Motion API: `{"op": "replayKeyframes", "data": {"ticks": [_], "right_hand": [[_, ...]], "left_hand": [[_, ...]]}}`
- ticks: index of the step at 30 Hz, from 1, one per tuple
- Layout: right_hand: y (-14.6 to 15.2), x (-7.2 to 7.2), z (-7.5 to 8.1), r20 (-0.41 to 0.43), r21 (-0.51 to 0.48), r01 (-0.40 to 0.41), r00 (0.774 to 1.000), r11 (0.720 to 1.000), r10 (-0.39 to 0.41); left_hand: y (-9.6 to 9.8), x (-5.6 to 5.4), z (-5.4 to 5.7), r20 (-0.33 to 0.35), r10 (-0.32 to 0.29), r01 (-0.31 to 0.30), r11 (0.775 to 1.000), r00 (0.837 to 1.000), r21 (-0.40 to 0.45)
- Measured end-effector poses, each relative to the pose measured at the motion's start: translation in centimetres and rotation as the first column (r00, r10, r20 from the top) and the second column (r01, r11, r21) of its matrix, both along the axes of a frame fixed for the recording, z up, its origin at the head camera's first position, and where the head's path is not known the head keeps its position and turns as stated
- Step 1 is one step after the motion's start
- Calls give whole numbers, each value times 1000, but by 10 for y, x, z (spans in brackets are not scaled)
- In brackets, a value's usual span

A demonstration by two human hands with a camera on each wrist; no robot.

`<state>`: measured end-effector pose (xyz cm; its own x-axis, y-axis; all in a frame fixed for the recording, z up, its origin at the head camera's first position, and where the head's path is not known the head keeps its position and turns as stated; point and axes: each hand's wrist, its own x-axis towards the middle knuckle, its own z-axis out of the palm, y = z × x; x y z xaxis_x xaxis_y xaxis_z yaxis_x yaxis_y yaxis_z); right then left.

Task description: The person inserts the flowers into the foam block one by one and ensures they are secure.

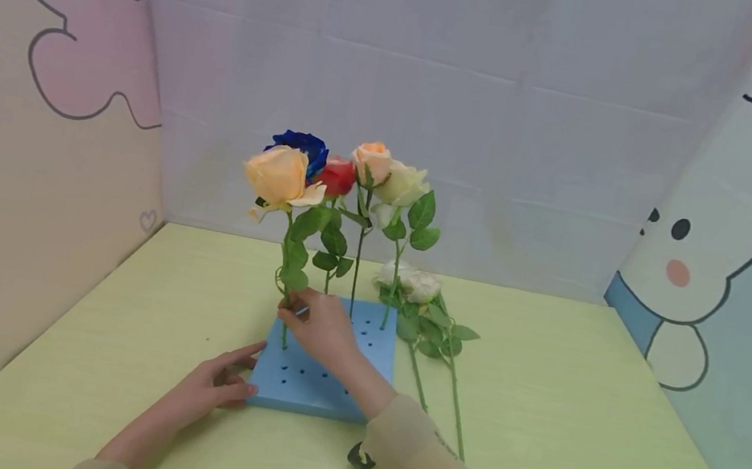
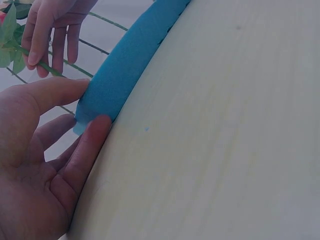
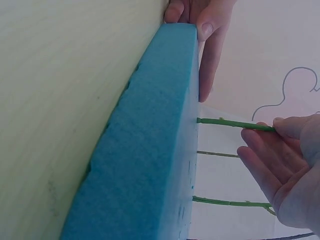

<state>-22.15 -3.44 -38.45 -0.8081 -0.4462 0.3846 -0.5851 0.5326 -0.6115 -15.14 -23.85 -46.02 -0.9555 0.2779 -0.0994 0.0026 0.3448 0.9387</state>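
My right hand [image 1: 326, 332] pinches the green stem of a pale orange rose [image 1: 278, 176] between thumb and fingers. In the right wrist view, the stem's lower end [image 3: 235, 123] meets the face of a blue foam board [image 1: 308, 399]. My left hand [image 1: 213, 387] holds the board's near left corner, thumb against the front edge and fingers along the side. Standing in the board are a blue rose [image 1: 308, 150], a red rose [image 1: 337, 178], a peach rose [image 1: 374, 161] and a cream-green rose [image 1: 403, 185].
White roses [image 1: 421, 286] with leafy stems lie on the table [image 1: 542, 389] to the board's right. Several small holes dot the board's top. A small black object [image 1: 360, 459] shows beside the right sleeve. Fabric walls with cartoon animals surround the table.
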Motion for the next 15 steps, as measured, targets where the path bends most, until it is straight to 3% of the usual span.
{"op": "replayKeyframes", "data": {"ticks": [15], "right_hand": [[1,1,2,6,-24,-8,1000,1000,8]], "left_hand": [[1,-1,-1,-1,9,-9,1000,1000,2]]}}
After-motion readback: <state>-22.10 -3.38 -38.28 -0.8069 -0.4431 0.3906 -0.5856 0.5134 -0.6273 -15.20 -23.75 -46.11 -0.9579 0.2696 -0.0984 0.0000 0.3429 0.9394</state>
